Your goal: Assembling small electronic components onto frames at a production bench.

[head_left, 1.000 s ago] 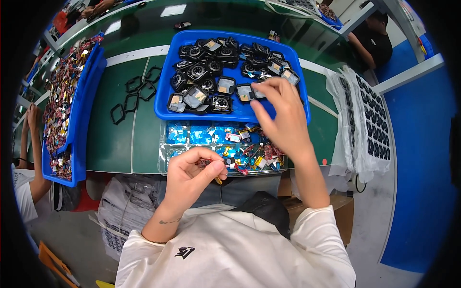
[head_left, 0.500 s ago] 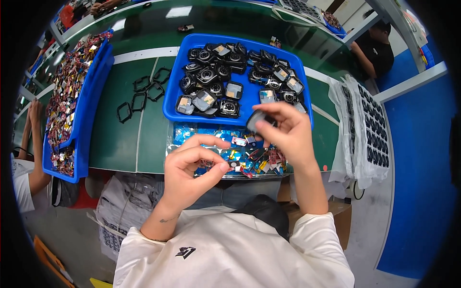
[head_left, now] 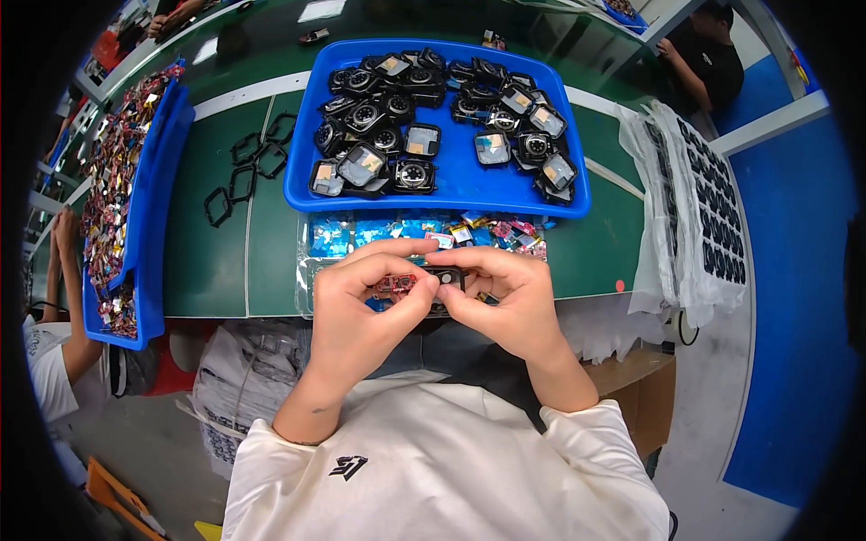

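Note:
My left hand [head_left: 363, 302] and my right hand [head_left: 508, 305] meet at the bench's near edge, fingers bent and thumbs drawn together. Between their fingertips is a small black piece [head_left: 448, 277] with a pale round spot; both hands pinch it, and fingers cover much of its outline. Just beyond them lies a clear-edged tray [head_left: 307, 279] of small blue, red and yellow electronic parts. Something red shows between the left fingers; whether it is held or lies behind, I cannot tell. Farther off, a blue tray [head_left: 460, 185] holds many black smartwatch cases [head_left: 413, 175].
Several black frames [head_left: 242, 183] lie on the green bench [head_left: 212, 270] at the left, beside a blue bin [head_left: 149, 234] heaped with small parts. Plastic-wrapped sheets of black pieces [head_left: 708, 207] stand at the right. Other people work at the far left and far right.
My right hand has come down and left from the blue tray to meet my left hand. The dark watch case it held no longer shows distinctly. The view has shifted slightly.

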A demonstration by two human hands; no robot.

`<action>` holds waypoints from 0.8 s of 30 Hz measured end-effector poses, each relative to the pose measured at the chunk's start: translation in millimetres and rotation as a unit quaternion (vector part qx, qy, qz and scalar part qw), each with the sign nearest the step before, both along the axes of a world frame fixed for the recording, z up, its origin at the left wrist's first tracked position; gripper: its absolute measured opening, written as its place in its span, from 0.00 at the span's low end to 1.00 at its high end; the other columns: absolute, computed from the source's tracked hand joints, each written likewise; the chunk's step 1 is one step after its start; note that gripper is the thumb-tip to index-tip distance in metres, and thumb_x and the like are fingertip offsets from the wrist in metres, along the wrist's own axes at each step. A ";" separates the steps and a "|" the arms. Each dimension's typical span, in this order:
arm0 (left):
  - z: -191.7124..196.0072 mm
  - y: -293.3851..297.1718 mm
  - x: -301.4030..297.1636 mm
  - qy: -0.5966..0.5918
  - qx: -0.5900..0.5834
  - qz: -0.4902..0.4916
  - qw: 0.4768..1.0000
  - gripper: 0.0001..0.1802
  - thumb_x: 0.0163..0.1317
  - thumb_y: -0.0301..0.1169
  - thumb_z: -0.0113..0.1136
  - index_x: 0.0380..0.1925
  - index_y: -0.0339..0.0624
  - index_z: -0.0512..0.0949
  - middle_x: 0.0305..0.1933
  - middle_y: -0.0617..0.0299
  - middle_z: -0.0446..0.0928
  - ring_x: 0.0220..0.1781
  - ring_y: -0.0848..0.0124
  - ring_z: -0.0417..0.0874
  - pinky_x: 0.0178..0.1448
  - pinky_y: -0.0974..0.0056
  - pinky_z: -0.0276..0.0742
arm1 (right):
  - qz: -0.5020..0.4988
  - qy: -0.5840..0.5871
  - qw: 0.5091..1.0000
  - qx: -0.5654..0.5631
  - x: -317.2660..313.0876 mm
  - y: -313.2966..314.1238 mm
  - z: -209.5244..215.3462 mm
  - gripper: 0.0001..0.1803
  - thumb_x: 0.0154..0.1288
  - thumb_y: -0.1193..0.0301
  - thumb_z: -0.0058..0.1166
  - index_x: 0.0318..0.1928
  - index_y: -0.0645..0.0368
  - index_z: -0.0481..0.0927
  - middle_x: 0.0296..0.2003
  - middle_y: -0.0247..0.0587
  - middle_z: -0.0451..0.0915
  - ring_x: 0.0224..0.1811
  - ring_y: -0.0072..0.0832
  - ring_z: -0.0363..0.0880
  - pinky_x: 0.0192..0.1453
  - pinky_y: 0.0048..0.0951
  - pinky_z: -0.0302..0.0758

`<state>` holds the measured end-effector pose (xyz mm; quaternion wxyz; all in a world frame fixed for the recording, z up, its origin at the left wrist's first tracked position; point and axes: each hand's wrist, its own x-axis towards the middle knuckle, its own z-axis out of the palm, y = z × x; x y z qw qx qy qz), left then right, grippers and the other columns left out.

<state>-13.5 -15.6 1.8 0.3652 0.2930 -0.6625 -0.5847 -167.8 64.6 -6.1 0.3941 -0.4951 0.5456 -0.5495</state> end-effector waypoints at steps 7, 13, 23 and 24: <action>-3.7 4.4 -2.6 0.010 0.012 0.024 1.000 0.03 0.52 0.19 0.63 0.29 0.31 0.82 0.43 0.51 0.81 0.38 0.74 0.83 0.41 0.72 0.80 | -0.001 -0.008 1.000 0.005 0.2 0.7 -2.3 0.15 0.56 0.86 0.58 0.46 0.71 0.79 0.42 0.43 0.82 0.30 0.15 0.79 0.33 0.15 0.75; -4.2 4.5 -2.6 0.009 0.036 0.030 0.999 0.03 0.52 0.18 0.63 0.28 0.31 0.81 0.40 0.53 0.82 0.37 0.75 0.83 0.40 0.72 0.81 | 0.004 0.001 1.000 -0.006 0.9 0.1 -1.4 0.15 0.57 0.85 0.57 0.46 0.71 0.80 0.40 0.43 0.82 0.31 0.16 0.79 0.33 0.16 0.76; -4.6 10.4 -0.6 0.027 0.039 0.050 0.998 0.04 0.53 0.18 0.64 0.30 0.30 0.82 0.44 0.49 0.81 0.39 0.73 0.84 0.40 0.73 0.82 | -0.062 0.034 0.995 -0.072 3.4 -1.7 -6.8 0.12 0.60 0.83 0.56 0.46 0.69 0.81 0.36 0.42 0.83 0.32 0.16 0.79 0.33 0.15 0.75; -6.0 11.2 0.9 0.043 0.057 0.050 0.996 0.04 0.54 0.18 0.64 0.30 0.29 0.81 0.46 0.48 0.81 0.40 0.73 0.84 0.40 0.73 0.83 | -0.061 0.034 0.995 -0.072 3.6 -1.9 -6.5 0.12 0.60 0.83 0.56 0.46 0.69 0.81 0.36 0.42 0.83 0.32 0.16 0.79 0.33 0.15 0.75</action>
